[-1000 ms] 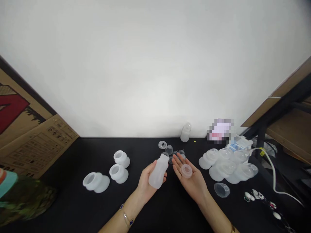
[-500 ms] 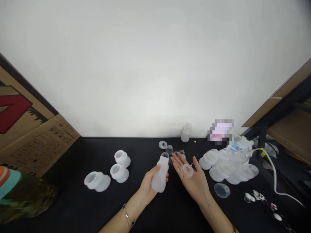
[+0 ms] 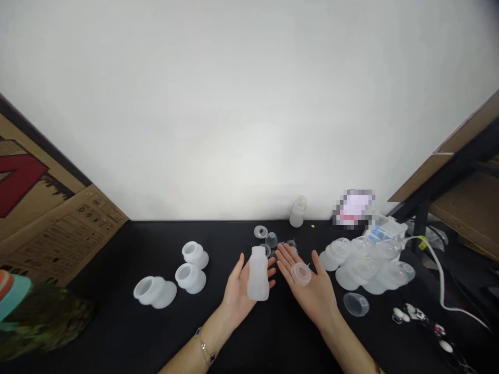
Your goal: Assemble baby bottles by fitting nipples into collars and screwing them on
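Cardboard with a red printed mark (image 3: 54,231) stands along the far left side; in front of it is a jar (image 3: 42,324) with an orange and turquoise lid, cut off by the left edge. Next, on the black desk (image 3: 117,337), are three white wide-mouthed containers (image 3: 192,278), two close together and one farther left and nearer the viewer. Left hand (image 3: 241,288): palm up, fingers spread and unclenched, with a translucent bottle (image 3: 258,275) lying along the palm and fingers, its narrow neck pointing away from the viewer. Beyond this hand, small clear parts (image 3: 271,240) lie grouped on the desk. Near the wall (image 3: 234,130) stands a capped bottle (image 3: 297,217), upright. Right hand (image 3: 314,296): palm up, flat and unclenched, with a round translucent part (image 3: 301,274) resting loose near the base of the fingers, well apart from the bottle in the left hand. Farther right, a clear dome-shaped cover (image 3: 356,305) lies nearer the viewer than a cluster of capped containers (image 3: 358,272). Behind the cluster is a white and blue packet (image 3: 390,228); a white cable (image 3: 442,291) curves toward the right edge.
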Motion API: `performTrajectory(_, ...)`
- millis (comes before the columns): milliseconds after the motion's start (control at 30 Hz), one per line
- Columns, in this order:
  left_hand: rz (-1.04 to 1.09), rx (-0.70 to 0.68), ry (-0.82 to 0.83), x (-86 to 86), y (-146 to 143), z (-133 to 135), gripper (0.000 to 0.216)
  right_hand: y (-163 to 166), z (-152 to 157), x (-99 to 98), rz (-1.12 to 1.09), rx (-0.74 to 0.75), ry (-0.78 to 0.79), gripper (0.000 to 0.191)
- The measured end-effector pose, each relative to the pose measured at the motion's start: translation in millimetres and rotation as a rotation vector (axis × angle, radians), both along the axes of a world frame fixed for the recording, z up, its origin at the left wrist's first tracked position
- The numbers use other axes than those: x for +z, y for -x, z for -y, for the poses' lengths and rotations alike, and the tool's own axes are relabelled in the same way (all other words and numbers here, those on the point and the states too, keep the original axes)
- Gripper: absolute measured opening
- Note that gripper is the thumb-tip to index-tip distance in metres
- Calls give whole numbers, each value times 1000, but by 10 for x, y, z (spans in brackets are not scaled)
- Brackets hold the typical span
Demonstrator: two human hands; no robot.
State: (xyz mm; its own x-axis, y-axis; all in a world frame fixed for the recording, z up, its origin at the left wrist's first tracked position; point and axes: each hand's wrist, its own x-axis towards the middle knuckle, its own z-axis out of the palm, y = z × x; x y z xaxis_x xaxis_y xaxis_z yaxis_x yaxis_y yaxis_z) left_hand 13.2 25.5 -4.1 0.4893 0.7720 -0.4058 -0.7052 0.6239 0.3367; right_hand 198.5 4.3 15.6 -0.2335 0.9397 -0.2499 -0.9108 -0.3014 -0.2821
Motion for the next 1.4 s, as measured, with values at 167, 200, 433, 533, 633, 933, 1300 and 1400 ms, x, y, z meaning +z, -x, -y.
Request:
performTrajectory(167,87,-13,5,-54,0,-2,58,-4,-3,-11,-21,1,23,52)
performTrajectory(200,95,-15,-3,-56,1,-2,58,-6,-5,-16,-33,-1,27,53)
performTrajectory(433,114,-48,-31,7,18,13,65,-9,-9,-20,-54,-2,33,52)
performTrajectory(533,94,-51,-71,-15,23,35,60,1,-4,3,-57,4,48,53)
performTrajectory(633,19,-46,-149,-80,30,63,52,6,-2,20,-63,12,59,52)
performTrajectory(933,-218,-103,-315,-91,-3,106,59,-11,28,-33,-41,-3,-7,43)
performTrajectory(1300,-419,-141,-524,-79,-35,131,59,-4,-21,-49,93,-3,202,20)
performTrajectory(1400,-501,-178,-587,-62,-40,128,58,6,-19,-88,161,-31,155,20)
